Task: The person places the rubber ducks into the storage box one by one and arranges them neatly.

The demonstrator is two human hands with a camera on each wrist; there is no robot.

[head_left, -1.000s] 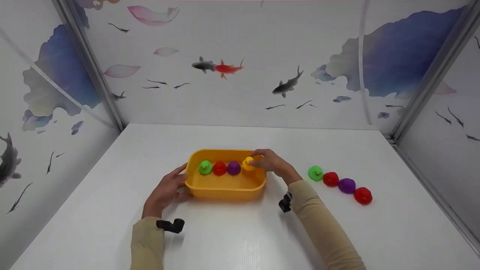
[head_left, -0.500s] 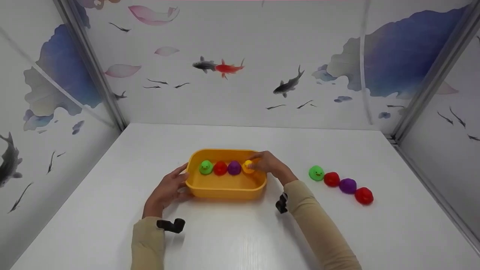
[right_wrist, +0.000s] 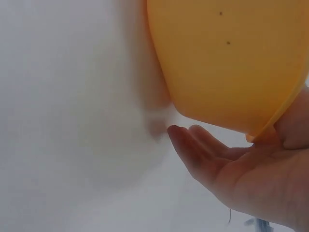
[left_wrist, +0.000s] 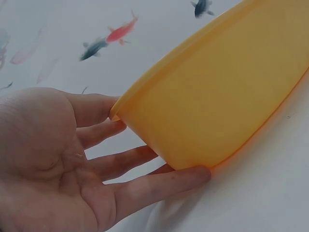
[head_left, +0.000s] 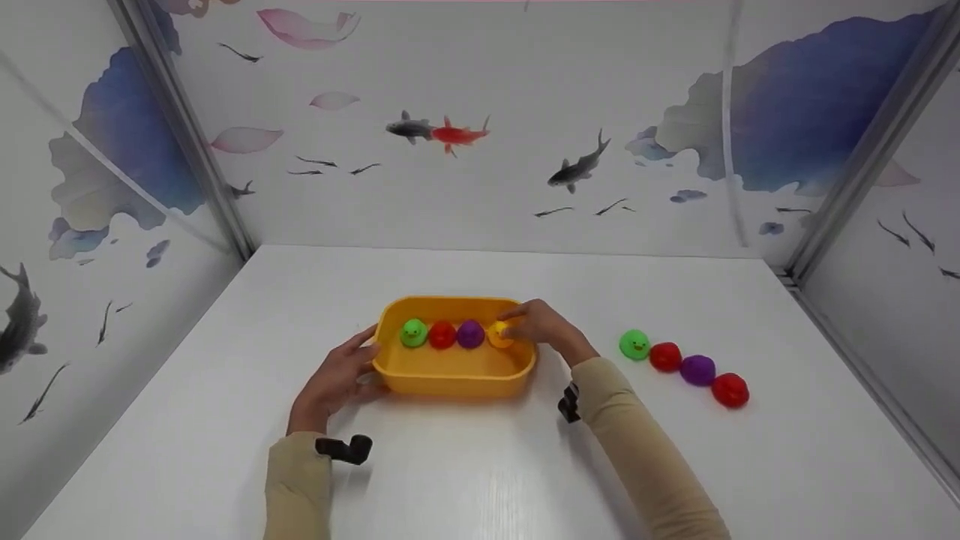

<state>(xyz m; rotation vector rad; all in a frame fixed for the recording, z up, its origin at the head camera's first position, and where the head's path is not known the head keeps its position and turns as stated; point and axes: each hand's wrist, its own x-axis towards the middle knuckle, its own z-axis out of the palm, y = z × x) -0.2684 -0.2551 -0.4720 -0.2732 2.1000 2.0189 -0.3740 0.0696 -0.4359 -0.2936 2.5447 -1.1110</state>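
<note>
A yellow-orange plastic basin (head_left: pixel 450 384) stands on the white table. Inside it, in a row, are a green toy duck (head_left: pixel 413 333), a red toy (head_left: pixel 442 335), a purple toy (head_left: pixel 470 334) and a yellow toy duck (head_left: pixel 499 334). My right hand (head_left: pixel 541 324) reaches over the right rim and pinches the yellow duck, partly covering it. In the right wrist view the basin wall hides the duck, and the lower fingers (right_wrist: pixel 186 145) curl outside the wall. My left hand (left_wrist: pixel 53 159) touches the basin's left end with extended fingers, one fingertip low against the wall.
To the right of the basin, a slanting row on the table holds a green toy duck (head_left: pixel 635 345), a red toy (head_left: pixel 665 357), a purple toy (head_left: pixel 698 370) and another red toy (head_left: pixel 730 390). White panels printed with fish enclose the table at back and sides.
The yellow duck has come down to the basin floor beside the purple toy, with my right hand still around it. My left hand has stayed at the basin's left end.
</note>
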